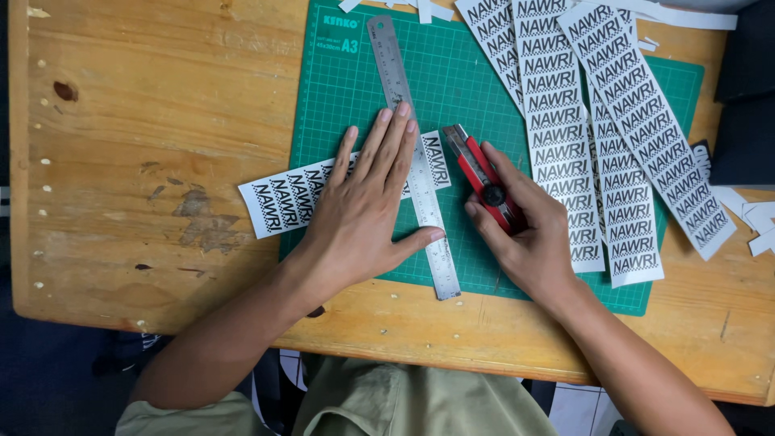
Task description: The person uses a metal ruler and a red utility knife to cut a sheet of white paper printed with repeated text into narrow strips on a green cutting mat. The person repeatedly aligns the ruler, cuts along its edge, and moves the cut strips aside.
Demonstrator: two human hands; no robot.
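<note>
Left hand (363, 218) flat, fingers spread, pinning long steel ruler (410, 137) over white printed paper strip (282, 198) on green cutting mat (468, 89), near table (145, 161) front edge. Right hand (529, 234) gripping red utility knife (484, 178) just beside ruler.

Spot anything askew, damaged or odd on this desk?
Nothing serious. The wooden table has stains and a dark knot at left, and paper offcuts lie scattered at the right edge. The label strip overhangs the green cutting mat.

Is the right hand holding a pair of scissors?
No, the right hand grips a red utility knife, its blade end near the steel ruler that the left hand presses on the paper strip.
</note>
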